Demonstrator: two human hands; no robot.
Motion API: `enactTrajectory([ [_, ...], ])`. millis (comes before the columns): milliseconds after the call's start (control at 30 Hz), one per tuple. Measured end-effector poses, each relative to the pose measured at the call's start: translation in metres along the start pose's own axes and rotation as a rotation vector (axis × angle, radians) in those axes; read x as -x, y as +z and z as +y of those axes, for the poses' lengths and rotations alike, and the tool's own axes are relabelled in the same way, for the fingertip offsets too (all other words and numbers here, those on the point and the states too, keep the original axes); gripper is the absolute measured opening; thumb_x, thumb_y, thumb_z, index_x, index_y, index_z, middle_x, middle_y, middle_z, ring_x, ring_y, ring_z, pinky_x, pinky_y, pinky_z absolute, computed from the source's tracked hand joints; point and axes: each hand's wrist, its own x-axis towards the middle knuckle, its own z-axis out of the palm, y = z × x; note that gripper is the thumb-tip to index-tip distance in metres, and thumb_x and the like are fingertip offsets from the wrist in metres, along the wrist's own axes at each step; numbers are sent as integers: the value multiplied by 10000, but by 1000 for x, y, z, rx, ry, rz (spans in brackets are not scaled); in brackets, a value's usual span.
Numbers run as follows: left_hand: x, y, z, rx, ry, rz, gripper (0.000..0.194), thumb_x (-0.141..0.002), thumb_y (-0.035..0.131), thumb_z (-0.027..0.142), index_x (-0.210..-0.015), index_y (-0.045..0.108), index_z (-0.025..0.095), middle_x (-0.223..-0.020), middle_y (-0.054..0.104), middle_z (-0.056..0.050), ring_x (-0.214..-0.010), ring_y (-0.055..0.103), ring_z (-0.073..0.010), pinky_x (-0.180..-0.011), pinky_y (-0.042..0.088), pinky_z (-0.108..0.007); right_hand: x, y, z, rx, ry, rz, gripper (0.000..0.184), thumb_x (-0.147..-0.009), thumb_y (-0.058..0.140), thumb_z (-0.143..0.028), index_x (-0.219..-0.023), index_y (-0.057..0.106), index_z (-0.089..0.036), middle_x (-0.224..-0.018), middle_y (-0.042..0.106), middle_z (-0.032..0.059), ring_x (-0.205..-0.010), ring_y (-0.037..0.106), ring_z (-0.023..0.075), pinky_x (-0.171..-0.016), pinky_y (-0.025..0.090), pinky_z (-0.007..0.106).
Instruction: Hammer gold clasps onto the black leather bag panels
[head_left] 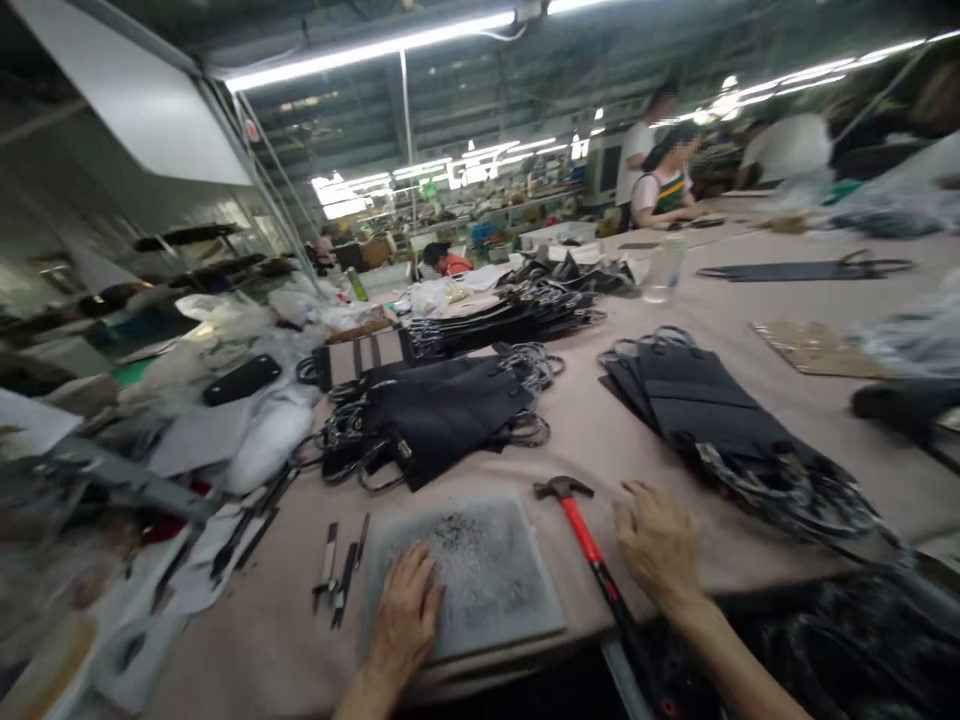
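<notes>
My left hand (405, 605) lies on the left part of a worn grey board (491, 580), fingers stretched out and holding nothing. Dark marks spot the middle of the board. To its right rests a claw hammer (579, 525) with a red and black handle. Just right of the handle, my right hand (660, 545) is over the tabletop, slightly blurred, its fingers apart and nothing in them. Several thin metal hand tools (345, 580) lie left of the board. Beyond it is a pile of black bag pieces with handles (450, 405).
Another stack of black bag pieces (694, 390) sits to the right. Further back stand a long dark pile (510, 320) and a clear plastic jar (663, 270). Plastic bags and a black case (242, 380) crowd the left. Co-workers (664, 190) are at the far side.
</notes>
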Motion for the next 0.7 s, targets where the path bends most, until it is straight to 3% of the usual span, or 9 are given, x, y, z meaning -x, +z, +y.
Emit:
enactTrajectory([
  [133, 8, -4, 7, -59, -5, 25, 388, -954, 546, 260, -1325, 636, 189, -1401, 642, -117, -1319, 599, -298, -1081, 554, -513, -37, 58, -80, -548, 341, -434, 224, -779, 634, -251, -990, 697, -208, -1190, 665, 118, -1193, 565, 297, -1055, 416, 417],
  [233, 5, -7, 12, -71, -9, 19, 383, -945, 558, 257, -1312, 639, 188, -1397, 643, -123, -1312, 604, -304, -1068, 564, -517, -63, 102, -119, -640, 528, -596, 116, -832, 645, -236, -923, 679, -173, -984, 693, 91, -956, 661, 237, -849, 528, 364],
  [333, 4, -10, 14, -79, -5, 4, 387, -938, 558, 249, -1309, 638, 177, -1390, 647, -130, -1302, 610, -309, -1056, 572, -520, -81, 142, -142, -744, 743, -733, 179, -947, 625, -302, -1017, 650, -140, -919, 675, 42, -790, 662, 161, -709, 562, 319],
  [533, 4, -13, 17, -33, -56, -46, 426, -922, 567, 226, -1340, 621, 170, -1417, 625, -135, -1346, 570, -310, -1092, 537, -542, -78, 189, -171, -927, 1034, -825, 311, -984, 618, -384, -1192, 619, -153, -1080, 665, 56, -858, 662, 149, -725, 591, 315],
  [700, 2, -15, 18, 20, -82, -67, 405, -921, 566, 223, -1314, 631, 149, -1412, 623, -152, -1361, 553, -316, -1112, 511, -560, -74, 193, -181, -1022, 1078, -717, 304, -984, 617, -384, -1184, 617, -155, -1058, 657, 48, -819, 644, 135, -690, 577, 292],
])
